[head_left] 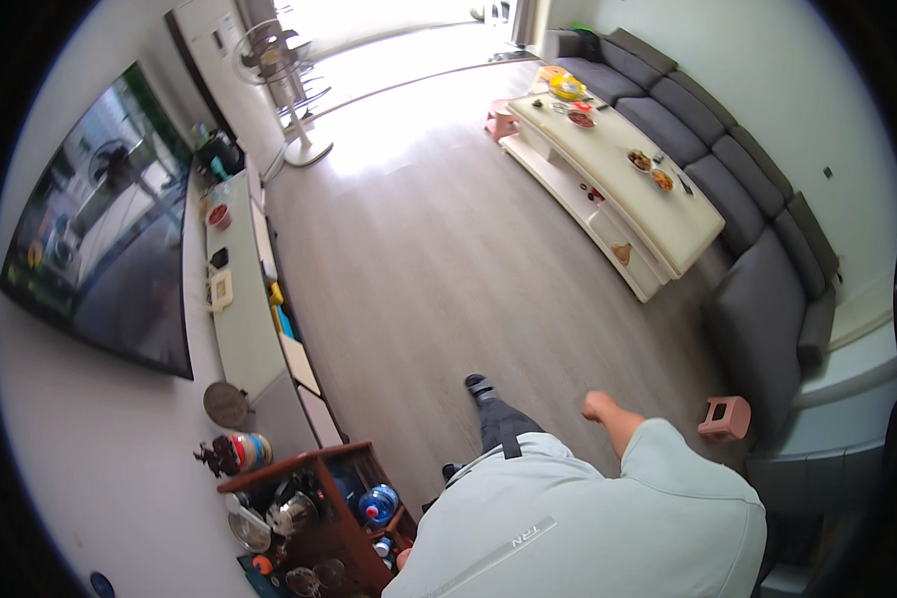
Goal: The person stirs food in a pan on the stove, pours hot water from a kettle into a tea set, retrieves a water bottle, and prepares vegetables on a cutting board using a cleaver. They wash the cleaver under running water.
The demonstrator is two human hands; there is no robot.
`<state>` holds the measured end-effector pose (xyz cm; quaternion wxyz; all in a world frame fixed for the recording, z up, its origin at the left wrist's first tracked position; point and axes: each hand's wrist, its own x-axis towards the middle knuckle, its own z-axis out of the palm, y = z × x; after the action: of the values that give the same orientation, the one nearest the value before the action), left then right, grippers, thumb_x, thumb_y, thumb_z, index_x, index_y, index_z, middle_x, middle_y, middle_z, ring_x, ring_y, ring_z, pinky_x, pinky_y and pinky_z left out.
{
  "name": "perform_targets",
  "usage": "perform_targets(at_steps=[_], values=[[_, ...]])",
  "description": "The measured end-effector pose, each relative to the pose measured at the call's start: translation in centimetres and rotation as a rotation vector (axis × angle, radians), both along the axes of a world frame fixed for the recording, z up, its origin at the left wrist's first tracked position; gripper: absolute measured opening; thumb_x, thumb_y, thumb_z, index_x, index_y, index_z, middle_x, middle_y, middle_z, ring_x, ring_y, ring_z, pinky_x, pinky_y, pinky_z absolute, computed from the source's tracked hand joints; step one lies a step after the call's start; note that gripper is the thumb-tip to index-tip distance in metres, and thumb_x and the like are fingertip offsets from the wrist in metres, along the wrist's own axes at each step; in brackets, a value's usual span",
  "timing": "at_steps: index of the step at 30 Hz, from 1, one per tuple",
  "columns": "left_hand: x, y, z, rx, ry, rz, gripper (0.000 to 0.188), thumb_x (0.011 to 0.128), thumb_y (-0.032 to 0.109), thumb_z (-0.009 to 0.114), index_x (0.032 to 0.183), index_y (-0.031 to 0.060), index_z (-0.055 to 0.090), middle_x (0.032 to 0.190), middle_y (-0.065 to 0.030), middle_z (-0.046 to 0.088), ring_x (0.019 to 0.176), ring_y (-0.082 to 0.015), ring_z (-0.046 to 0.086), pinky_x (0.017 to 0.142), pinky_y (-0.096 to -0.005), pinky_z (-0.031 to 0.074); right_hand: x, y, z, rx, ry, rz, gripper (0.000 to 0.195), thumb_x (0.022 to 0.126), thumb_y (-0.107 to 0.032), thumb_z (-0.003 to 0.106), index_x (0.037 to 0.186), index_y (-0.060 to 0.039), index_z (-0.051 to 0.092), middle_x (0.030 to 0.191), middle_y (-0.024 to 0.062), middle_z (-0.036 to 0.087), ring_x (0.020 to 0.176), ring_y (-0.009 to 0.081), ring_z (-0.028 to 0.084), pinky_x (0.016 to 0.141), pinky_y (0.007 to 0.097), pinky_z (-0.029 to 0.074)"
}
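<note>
My right hand point(599, 407) hangs over the grey wood-look floor point(418, 284), its fingers curled in and nothing visible in it. It is apart from any furniture. Only a sliver of my left hand point(404, 559) shows past my pale shirt, beside the reddish-brown wooden cabinet point(377, 572); its fingers are hidden. On that cabinet's shelf lies a blue water jug point(379, 504) with a red cap. A metal pot point(293, 514) and glassware point(329, 573) stand on its top. One foot point(480, 386) in a dark slipper is forward on the floor.
Left, a low TV cabinet point(247, 336) runs below a wall-mounted television point(112, 239). A standing fan point(306, 149) is near the bright doorway. Right, a cream coffee table point(673, 232) bears bowls of food before a grey sofa point(755, 299). A pink stool point(725, 418) stands nearby.
</note>
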<state>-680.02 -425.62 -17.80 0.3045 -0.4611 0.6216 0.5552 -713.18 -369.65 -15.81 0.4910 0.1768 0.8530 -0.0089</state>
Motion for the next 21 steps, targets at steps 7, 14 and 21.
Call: perform_targets(at_steps=[7,14,21], values=[[-10.5,-1.8,0.5,0.144,0.036,-0.069,0.014,0.09,0.01,0.059,0.081,0.0017,0.067,0.074,-0.0089,0.07,0.062,-0.0224,0.067,0.055,-0.034,0.052,7.1,2.9,-1.1,0.007,0.204,-0.414,0.031,0.077,-0.013,0.061,0.103,-0.0024,0.074,0.113,0.023,0.069,0.109,0.0382,0.066,0.09,0.0445,0.054],[-27.4,4.2,3.2,-0.094,-0.028,-0.122,0.007,0.089,0.004,0.059,0.09,-0.0005,0.063,0.074,-0.0146,0.067,0.056,-0.0243,0.064,0.047,-0.0328,0.052,-7.0,8.0,-2.6,-0.197,0.359,-0.33,0.032,0.081,-0.018,0.058,0.109,-0.0098,0.07,0.117,0.0203,0.067,0.111,0.0384,0.063,0.094,0.0478,0.052],[-49.4,19.5,7.4,-0.067,0.147,-0.552,0.01,0.096,0.01,0.059,0.098,0.0013,0.064,0.078,-0.0086,0.067,0.065,-0.0185,0.065,0.058,-0.0308,0.053,-27.4,19.6,-2.8,-0.192,0.54,-0.465,0.026,0.083,-0.018,0.057,0.102,-0.0093,0.071,0.107,0.0172,0.07,0.103,0.036,0.066,0.088,0.0466,0.053]])
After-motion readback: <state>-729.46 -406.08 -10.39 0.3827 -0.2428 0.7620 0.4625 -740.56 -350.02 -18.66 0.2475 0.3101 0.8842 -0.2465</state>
